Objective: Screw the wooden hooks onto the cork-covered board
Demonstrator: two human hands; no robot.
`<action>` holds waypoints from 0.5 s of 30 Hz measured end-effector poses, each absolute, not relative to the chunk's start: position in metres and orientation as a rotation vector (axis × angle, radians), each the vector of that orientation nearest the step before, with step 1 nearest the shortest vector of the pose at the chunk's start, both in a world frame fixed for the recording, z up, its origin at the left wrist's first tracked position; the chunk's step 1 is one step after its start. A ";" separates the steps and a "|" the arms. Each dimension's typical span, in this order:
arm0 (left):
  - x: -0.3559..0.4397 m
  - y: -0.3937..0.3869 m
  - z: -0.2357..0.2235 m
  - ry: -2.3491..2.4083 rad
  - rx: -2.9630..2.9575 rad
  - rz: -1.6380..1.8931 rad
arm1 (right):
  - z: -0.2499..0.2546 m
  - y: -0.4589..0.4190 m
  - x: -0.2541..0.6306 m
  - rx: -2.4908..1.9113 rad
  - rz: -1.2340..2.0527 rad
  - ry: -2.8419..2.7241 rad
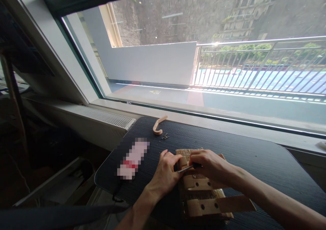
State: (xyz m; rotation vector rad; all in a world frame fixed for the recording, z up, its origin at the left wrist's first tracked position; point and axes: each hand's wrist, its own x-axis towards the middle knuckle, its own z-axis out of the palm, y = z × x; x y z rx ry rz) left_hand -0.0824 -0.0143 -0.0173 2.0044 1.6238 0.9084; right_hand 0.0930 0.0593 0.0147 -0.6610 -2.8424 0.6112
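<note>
A wooden rack [203,196] with several wooden hooks fixed along it lies on the black table [254,158], close to the near edge. My right hand [211,164] is closed round a screwdriver [187,169] whose metal shaft points left toward the rack's far end. My left hand [166,170] rests at the rack's left side, fingers curled against a hook there, next to the screwdriver's tip. A loose wooden hook [159,125] lies at the table's far left, with a few small dark screws [165,137] beside it.
A pixel-blurred pink and red object [132,158] lies left of my hands. A white radiator vent [107,116] and window sill run behind the table. Beyond the glass are a balcony and railing [254,67]. Dark furniture fills the left.
</note>
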 end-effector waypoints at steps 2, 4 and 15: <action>-0.083 -0.014 -0.018 1.626 2.002 0.901 | 0.013 0.060 0.095 -0.658 0.628 -2.834; -0.083 -0.014 -0.018 1.625 2.001 0.898 | 0.013 0.061 0.096 -0.662 0.631 -2.828; -0.084 -0.014 -0.023 1.616 2.034 0.929 | 0.014 0.057 0.092 -0.698 0.724 -2.725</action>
